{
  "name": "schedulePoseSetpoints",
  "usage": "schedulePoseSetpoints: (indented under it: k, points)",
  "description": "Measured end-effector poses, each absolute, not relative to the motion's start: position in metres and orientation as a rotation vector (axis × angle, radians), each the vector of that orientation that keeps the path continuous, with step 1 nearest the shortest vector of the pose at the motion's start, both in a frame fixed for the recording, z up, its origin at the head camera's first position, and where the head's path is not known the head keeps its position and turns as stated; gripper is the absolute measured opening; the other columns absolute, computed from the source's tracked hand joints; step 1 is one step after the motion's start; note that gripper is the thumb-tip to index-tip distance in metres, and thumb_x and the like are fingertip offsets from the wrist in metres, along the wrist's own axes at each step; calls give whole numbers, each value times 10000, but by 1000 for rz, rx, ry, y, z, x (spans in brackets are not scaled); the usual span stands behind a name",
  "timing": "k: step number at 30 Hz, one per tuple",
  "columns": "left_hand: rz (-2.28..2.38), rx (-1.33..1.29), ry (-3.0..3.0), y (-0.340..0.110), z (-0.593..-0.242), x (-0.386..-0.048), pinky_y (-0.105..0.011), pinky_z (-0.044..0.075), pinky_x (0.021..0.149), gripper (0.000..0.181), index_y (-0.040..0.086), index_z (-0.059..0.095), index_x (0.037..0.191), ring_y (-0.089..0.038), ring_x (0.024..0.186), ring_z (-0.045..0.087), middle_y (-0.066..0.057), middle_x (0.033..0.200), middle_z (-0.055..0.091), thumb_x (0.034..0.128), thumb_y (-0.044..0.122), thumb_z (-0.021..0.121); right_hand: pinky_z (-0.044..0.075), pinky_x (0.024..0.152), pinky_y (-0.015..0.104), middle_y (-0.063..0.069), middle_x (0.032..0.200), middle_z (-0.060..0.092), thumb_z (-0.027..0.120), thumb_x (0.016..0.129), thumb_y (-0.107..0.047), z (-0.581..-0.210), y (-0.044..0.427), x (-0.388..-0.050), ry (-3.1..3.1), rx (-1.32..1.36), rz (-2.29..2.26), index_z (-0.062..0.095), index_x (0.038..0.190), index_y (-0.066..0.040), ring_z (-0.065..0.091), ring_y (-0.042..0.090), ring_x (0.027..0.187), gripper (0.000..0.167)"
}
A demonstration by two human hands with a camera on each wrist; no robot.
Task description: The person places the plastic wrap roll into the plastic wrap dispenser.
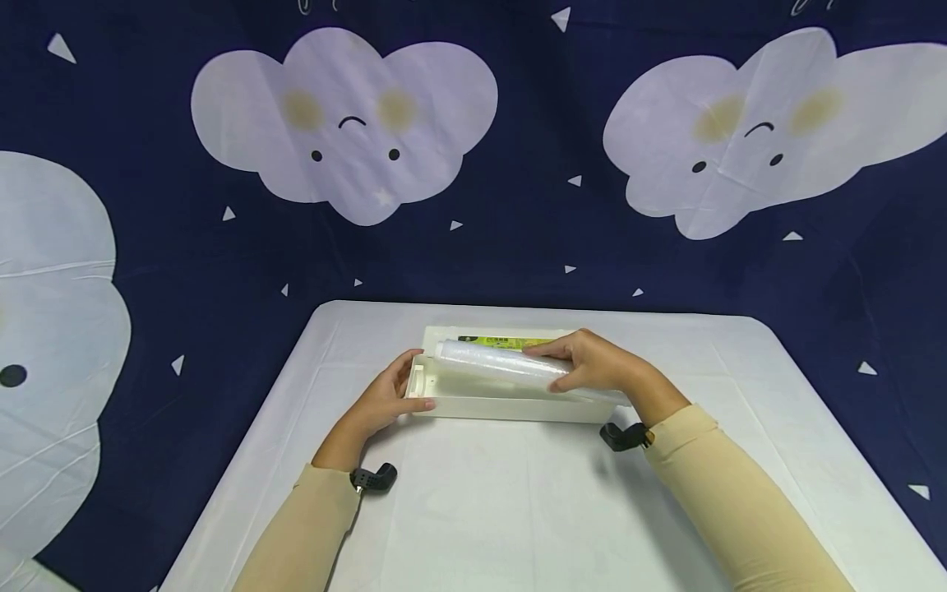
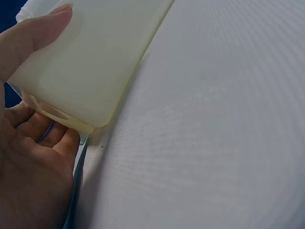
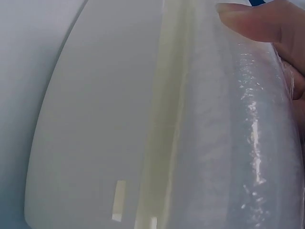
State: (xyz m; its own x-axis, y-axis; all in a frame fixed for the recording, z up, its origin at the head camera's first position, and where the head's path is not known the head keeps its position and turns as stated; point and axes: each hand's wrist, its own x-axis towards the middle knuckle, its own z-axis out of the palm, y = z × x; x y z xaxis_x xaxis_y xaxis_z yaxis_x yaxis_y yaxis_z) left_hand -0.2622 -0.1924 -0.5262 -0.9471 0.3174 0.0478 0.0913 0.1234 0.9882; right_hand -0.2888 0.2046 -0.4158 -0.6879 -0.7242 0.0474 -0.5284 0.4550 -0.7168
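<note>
A long cream-white box (image 1: 510, 409) lies open across the table, its lid (image 1: 436, 336) tipped back behind it with a yellow-green label (image 1: 506, 341). My left hand (image 1: 381, 399) grips the box's left end, the thumb on the front wall and the other fingers at the end, as the left wrist view shows. Above the opening, my right hand (image 1: 601, 366) holds a roll of clear plastic wrap (image 1: 491, 359) near its right part, thumb in front. The roll slants, its left end higher. In the right wrist view the wrap (image 3: 233, 119) runs beside the box wall (image 3: 95, 109).
The table (image 1: 473, 501) has a white cover with rounded far corners. Behind it hangs a dark blue cloth (image 1: 533, 247) with cloud prints. Each wrist wears a small black camera, the left one (image 1: 376, 478) and the right one (image 1: 624, 437).
</note>
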Motion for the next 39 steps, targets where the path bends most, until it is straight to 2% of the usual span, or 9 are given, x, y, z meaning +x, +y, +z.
schedulePoseSetpoints:
  k: [6, 11, 17, 25, 30, 39]
  points:
    - [1935, 420, 2209, -193, -528, -263, -406, 347, 1191, 1035, 61, 339, 1614, -311, 1478, 391, -152, 1607, 426, 770, -9, 935, 565, 913, 351, 135, 1421, 620, 894, 784, 6, -419, 204, -291, 2426, -1063, -1068, 682, 1416, -95, 631, 202, 1164, 674]
    - [1924, 418, 2225, -193, -525, -262, -418, 346, 1193, 1041, 60, 333, 1617, -309, 1473, 398, -148, 1600, 436, 771, 1, 937, 574, 891, 382, 144, 1408, 629, 903, 780, -5, -421, 205, -294, 2416, -1065, -1070, 685, 1411, -91, 644, 211, 1129, 672]
    - [1914, 416, 2231, -192, -525, -262, -399, 351, 1189, 1034, 75, 342, 1615, -301, 1474, 398, -138, 1599, 438, 773, 13, 940, 580, 848, 338, 134, 1385, 647, 902, 772, 9, -421, 204, -296, 2406, -1074, -1055, 688, 1413, -114, 660, 194, 1056, 687]
    - [1918, 425, 2236, -193, -527, -262, -406, 361, 1184, 990, 140, 395, 1585, -295, 1443, 437, -117, 1574, 470, 770, 25, 945, 563, 923, 348, 97, 1364, 663, 904, 767, 3, -415, 199, -297, 2401, -1082, -1037, 691, 1410, -118, 653, 187, 1152, 689]
    - [1918, 430, 2236, -192, -525, -261, -412, 351, 1189, 985, 139, 403, 1580, -295, 1444, 437, -119, 1561, 484, 767, 18, 946, 558, 941, 363, 106, 1373, 654, 906, 774, 0, -415, 197, -298, 2385, -1088, -1032, 687, 1411, -108, 638, 205, 1207, 682]
    - [1905, 400, 2252, -192, -525, -261, -418, 363, 1182, 1023, 126, 380, 1602, -301, 1439, 442, -126, 1571, 470, 761, 27, 953, 557, 947, 365, 92, 1366, 663, 902, 770, 37, -417, 191, -300, 2354, -1085, -1018, 693, 1406, -114, 647, 205, 1183, 687]
